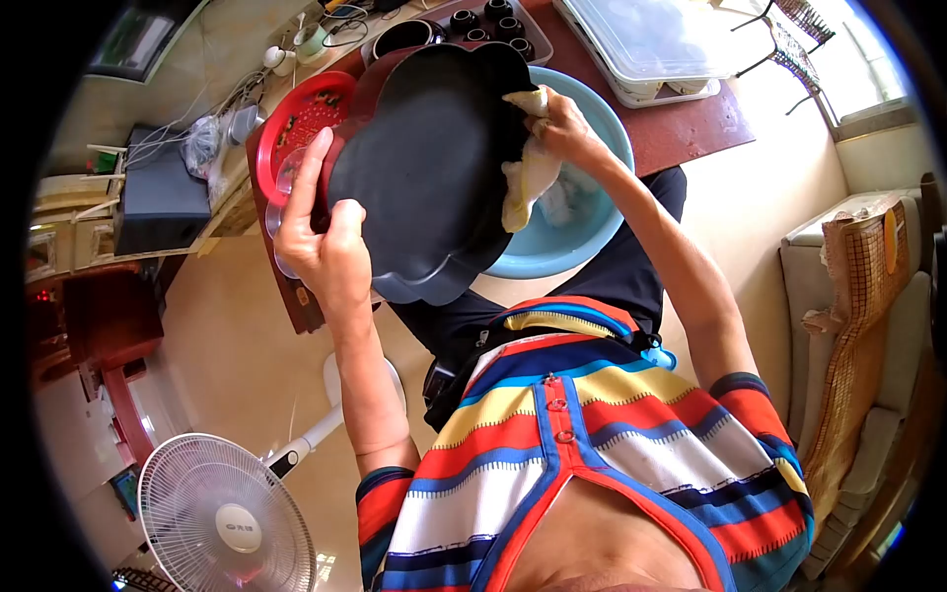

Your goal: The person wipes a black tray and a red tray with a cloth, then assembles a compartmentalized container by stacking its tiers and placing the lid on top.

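Note:
A large black tray [434, 168] with a scalloped, flower-like rim is held up, tilted, over the table and partly over a light blue basin [582, 237]. My left hand [326, 247] grips its left edge, the thumb on the near side and a finger stretched along the rim. In my right hand [567, 128] is a damp-looking white and yellow cloth [533, 183], bunched at the tray's right edge and hanging down. Some of the right fingers are hidden by the cloth. Something whitish lies in the basin, too blurred to name.
Left of the tray sits a red round dish [281, 138]. Behind are dark cups [498, 10] on a serving tray and a lidded plastic box [641, 49] on the brown table [691, 133]. A standing fan [232, 528] is at lower left, a sofa [819, 326] at right.

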The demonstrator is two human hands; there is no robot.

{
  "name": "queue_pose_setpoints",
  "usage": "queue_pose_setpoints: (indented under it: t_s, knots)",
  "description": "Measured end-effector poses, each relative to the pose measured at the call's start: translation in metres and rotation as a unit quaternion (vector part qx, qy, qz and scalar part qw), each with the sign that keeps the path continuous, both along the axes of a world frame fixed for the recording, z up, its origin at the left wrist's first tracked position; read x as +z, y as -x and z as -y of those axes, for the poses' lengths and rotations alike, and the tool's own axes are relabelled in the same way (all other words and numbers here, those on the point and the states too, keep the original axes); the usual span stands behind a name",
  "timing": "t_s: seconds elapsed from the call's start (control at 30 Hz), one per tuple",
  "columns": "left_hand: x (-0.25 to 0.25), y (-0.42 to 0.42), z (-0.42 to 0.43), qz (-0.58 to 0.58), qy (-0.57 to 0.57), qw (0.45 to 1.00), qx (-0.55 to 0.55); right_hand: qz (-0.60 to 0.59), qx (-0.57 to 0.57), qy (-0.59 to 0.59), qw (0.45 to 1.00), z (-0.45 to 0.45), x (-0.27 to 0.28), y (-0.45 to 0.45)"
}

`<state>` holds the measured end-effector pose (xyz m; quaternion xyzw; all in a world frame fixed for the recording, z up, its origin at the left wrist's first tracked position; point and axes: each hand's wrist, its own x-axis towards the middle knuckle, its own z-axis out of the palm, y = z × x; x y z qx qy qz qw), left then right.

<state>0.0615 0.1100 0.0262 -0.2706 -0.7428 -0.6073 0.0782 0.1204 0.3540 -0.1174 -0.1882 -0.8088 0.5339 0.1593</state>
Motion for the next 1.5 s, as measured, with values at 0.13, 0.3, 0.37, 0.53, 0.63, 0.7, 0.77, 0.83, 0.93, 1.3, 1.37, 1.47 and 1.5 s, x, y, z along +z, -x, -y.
queue_pose_setpoints:
  t_s: [0.13, 0.3, 0.37, 0.53, 0.63, 0.7, 0.77, 0.83, 0.93, 1.3, 1.37, 1.47, 1.5]
  knots:
    - [-0.002, 0.000, 0.001, 0.045, -0.020, 0.999, 0.022, -0.064, -0.010, 0.080, 0.995, 0.007, -0.001, -0.006]
    - [-0.003, -0.004, -0.005, 0.020, -0.089, 0.995, 0.041, -0.122, -0.180, 0.183, 0.959, 0.034, -0.010, -0.003]
    - [0.004, -0.007, -0.008, 0.032, -0.115, 0.992, 0.044, -0.129, -0.179, 0.291, 0.931, 0.044, -0.041, 0.002]
    - [0.010, -0.010, -0.017, 0.009, -0.137, 0.986, 0.094, -0.083, -0.113, 0.475, 0.869, 0.090, -0.028, -0.009]
    - [0.008, -0.011, -0.016, 0.010, -0.143, 0.984, 0.106, 0.031, -0.101, 0.521, 0.847, 0.096, -0.009, -0.017]
    - [-0.001, -0.012, -0.013, -0.030, -0.118, 0.986, 0.114, 0.116, -0.051, 0.541, 0.831, 0.090, -0.005, -0.019]
    - [0.004, -0.016, -0.010, -0.036, -0.098, 0.989, 0.105, 0.152, -0.038, 0.474, 0.866, 0.077, -0.010, -0.018]
    - [0.006, -0.013, -0.006, -0.076, -0.007, 0.995, 0.071, 0.113, -0.039, 0.383, 0.916, 0.065, -0.007, -0.013]
    - [0.001, -0.003, -0.005, -0.089, -0.015, 0.993, 0.071, 0.011, -0.068, 0.373, 0.925, 0.047, -0.005, -0.010]
    - [-0.011, 0.026, 0.008, 0.097, -0.135, 0.976, 0.142, -0.036, -0.049, 0.252, 0.966, 0.013, 0.024, -0.039]
    - [-0.010, 0.030, 0.013, 0.100, -0.129, 0.975, 0.150, -0.129, -0.057, 0.248, 0.958, -0.002, 0.035, -0.048]
    - [-0.001, 0.032, 0.021, 0.178, -0.150, 0.961, 0.146, -0.166, -0.139, 0.162, 0.963, -0.036, 0.037, -0.055]
    - [-0.003, 0.036, 0.026, 0.178, -0.148, 0.961, 0.152, -0.147, -0.130, 0.115, 0.974, -0.054, 0.027, -0.058]
